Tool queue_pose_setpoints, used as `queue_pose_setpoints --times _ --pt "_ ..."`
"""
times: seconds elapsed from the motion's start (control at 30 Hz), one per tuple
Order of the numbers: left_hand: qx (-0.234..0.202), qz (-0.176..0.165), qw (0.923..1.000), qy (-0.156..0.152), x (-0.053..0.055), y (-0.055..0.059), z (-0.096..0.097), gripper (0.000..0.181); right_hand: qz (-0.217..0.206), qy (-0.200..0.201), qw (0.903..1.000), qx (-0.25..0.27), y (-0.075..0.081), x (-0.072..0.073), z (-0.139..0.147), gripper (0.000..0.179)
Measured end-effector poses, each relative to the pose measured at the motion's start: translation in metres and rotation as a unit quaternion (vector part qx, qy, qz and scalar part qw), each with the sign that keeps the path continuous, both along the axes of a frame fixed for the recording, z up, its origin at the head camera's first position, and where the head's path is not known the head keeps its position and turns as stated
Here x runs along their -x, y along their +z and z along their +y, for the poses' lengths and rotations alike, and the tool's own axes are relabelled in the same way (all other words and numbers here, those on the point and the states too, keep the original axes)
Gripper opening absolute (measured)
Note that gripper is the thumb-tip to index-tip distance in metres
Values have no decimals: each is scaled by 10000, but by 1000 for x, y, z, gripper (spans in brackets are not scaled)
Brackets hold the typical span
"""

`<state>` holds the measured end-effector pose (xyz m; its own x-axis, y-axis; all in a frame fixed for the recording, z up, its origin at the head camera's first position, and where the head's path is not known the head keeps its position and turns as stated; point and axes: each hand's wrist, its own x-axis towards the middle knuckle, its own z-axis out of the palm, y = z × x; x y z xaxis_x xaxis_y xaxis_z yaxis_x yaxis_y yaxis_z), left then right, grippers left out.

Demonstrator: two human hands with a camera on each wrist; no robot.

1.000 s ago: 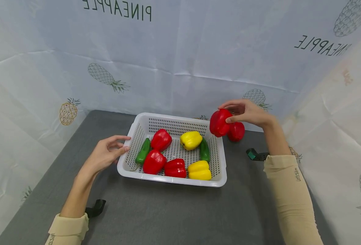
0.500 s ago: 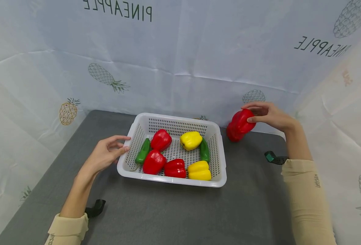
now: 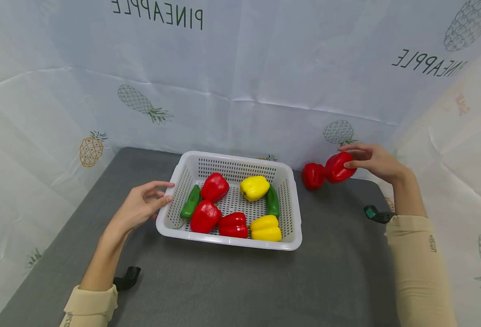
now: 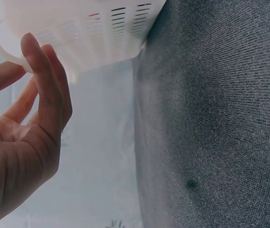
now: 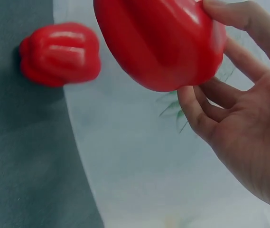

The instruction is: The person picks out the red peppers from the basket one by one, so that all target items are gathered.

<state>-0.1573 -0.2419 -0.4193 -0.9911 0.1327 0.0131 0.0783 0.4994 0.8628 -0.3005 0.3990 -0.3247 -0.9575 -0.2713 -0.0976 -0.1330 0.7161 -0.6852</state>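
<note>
Carried rightward from above the basket's right end, a red bell pepper (image 3: 336,168) is now near the far right corner of the gray tabletop (image 3: 232,290), gripped between thumb and fingers of the right hand (image 3: 374,161). Another red pepper (image 3: 313,176) sits just beside it along the far edge. Fingertips of the left hand (image 3: 139,206) touch the left rim of the white basket (image 3: 228,241); whether they pinch it cannot be told. Red, yellow and green peppers (image 3: 272,200) lie inside.
</note>
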Motion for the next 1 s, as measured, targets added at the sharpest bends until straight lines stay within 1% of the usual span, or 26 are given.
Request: queue_pose_setpoints --times 0.1,0.33,0.5,0.73,0.83,1.0 --pt "0 0 10000 1 0 0 0 49 -74 -106 9999 -101 -8 1 7 61" --pt "-24 -40 10000 13 0 0 1 50 -380 -275 9988 -150 -27 4 15 65" --pt "-23 -34 10000 27 0 0 1 49 -579 -279 9977 -201 -40 7 22 68" --pt "-25 -43 10000 34 0 1 1 49 -761 -286 9964 -220 -57 8 29 66" --pt "-35 -48 10000 50 0 1 1 49 -808 -275 9959 -309 -63 9 28 64" --pt "-42 -46 10000 71 -1 0 1 49 -712 -248 9964 -398 -70 11 23 61"
